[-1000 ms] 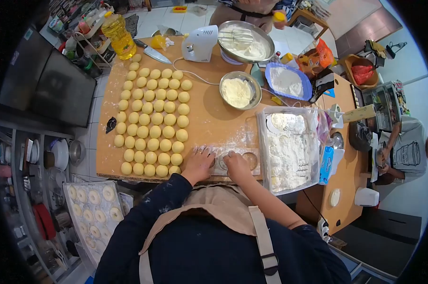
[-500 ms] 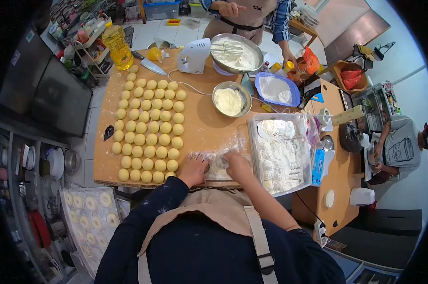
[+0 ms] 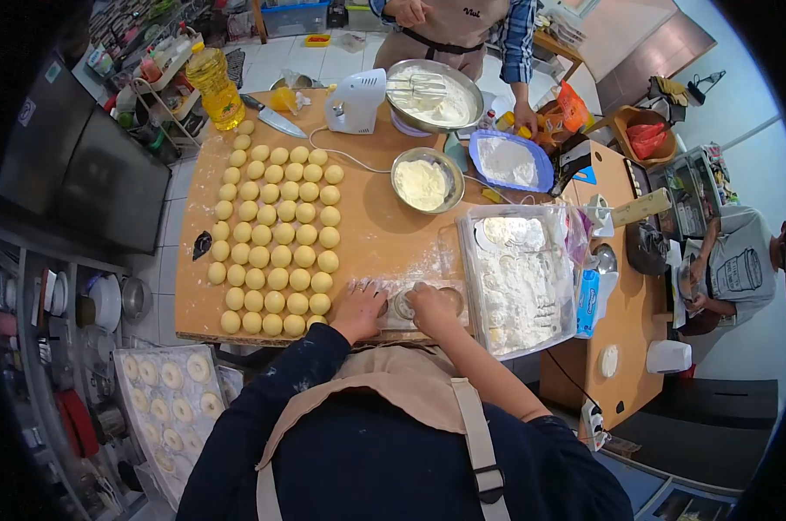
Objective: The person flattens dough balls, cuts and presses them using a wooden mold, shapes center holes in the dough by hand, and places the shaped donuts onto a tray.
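Note:
My left hand (image 3: 359, 311) lies flat at the table's front edge, fingers stretched forward, on the left end of a floury, pale strip (image 3: 397, 323). Beside it my right hand (image 3: 432, 310) has its fingers closed at a small round ring (image 3: 403, 306), pressed down on that strip; its exact kind is partly hidden by the fingers. A round, brownish circle (image 3: 451, 297) shows just right of my right hand. Rows of smooth, round dough balls (image 3: 278, 255) cover the table's left side, the closest near my left hand.
To the right stands a clear bin of flour (image 3: 519, 286). Further back are a metal bowl of pale powder (image 3: 421, 184), a mixer bowl (image 3: 436, 95), a knife (image 3: 276, 118) and an oil bottle (image 3: 215, 87). Ring doughnuts lie on a tray (image 3: 169, 408). Two other people work nearby.
My right hand has come down slightly with the round ring, now lower on the strip. My left hand stays nearly in place. The person opposite has drawn one raised hand back.

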The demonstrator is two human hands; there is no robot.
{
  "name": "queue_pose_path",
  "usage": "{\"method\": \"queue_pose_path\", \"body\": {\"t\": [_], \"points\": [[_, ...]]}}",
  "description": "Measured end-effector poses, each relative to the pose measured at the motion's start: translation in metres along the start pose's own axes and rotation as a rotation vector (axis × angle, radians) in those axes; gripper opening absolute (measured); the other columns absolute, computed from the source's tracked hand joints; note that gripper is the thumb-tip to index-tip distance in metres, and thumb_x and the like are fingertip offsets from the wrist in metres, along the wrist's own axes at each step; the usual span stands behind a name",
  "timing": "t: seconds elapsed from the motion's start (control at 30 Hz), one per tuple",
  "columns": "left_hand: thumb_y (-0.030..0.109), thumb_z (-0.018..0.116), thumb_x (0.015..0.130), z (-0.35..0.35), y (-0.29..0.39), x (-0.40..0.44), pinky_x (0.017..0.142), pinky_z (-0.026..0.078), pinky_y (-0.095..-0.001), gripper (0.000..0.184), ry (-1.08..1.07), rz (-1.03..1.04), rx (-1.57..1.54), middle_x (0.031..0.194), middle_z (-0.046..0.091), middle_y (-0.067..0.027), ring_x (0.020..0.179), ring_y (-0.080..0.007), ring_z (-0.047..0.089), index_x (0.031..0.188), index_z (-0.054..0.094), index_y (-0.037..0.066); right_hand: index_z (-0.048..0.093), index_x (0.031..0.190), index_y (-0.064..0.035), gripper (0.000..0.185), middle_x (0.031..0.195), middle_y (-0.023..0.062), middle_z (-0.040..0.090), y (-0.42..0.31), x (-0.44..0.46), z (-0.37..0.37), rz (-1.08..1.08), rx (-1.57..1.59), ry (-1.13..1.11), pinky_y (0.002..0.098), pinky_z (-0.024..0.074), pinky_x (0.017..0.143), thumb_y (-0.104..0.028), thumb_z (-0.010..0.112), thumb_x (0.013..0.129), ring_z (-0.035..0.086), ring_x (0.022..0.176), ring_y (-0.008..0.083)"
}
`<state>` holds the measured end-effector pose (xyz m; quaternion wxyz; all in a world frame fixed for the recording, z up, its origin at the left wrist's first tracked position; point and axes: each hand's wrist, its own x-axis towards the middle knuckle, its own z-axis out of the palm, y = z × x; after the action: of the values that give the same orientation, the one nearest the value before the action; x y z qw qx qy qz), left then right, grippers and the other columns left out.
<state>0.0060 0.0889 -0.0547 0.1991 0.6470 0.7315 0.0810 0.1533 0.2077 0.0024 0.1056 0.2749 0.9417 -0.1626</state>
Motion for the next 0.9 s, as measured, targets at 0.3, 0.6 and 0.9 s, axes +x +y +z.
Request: {"method": "queue_pose_path", "body": {"t": [0.3,0.6,0.9], "points": [[0.031,0.08,0.059,-0.002,0.001,-0.001,0.106,0.03,-0.0512,0.07,-0.001,0.009,-0.004,0.134,0.046,-0.0182,0.126,-0.0358,0.042,0.12,0.053,0.009,0.062,0.084,-0.0031,0.014,0.095,0.0164,0.058,0.001,0.002,0.028,-0.048,0.031,0.083,0.0439,0.0521,0.074,0.003,0.057,0.072,0.061,0.092,0.0343],[0.024,0.078,0.059,-0.004,0.002,-0.002,0.106,0.03,-0.0514,0.077,0.022,0.018,0.0,0.127,0.05,-0.0169,0.124,-0.0352,0.045,0.129,0.049,0.011,0.065,0.088,-0.0067,0.022,0.095,0.0172,0.06,0.023,0.007,0.017,-0.015,0.17,0.129,0.0447,0.0503,0.076,0.002,0.058,0.07,0.06,0.092,0.0354],[0.036,0.084,0.055,-0.01,0.004,0.003,0.108,0.029,-0.05,0.085,-0.153,-0.05,0.016,0.136,0.045,-0.0184,0.129,-0.0349,0.039,0.128,0.048,0.011,0.063,0.087,-0.0031,0.024,0.094,0.0178,0.061,0.031,-0.006,-0.004,0.014,0.161,0.127,0.0439,0.049,0.079,0.003,0.058,0.064,0.06,0.091,0.036]]}}
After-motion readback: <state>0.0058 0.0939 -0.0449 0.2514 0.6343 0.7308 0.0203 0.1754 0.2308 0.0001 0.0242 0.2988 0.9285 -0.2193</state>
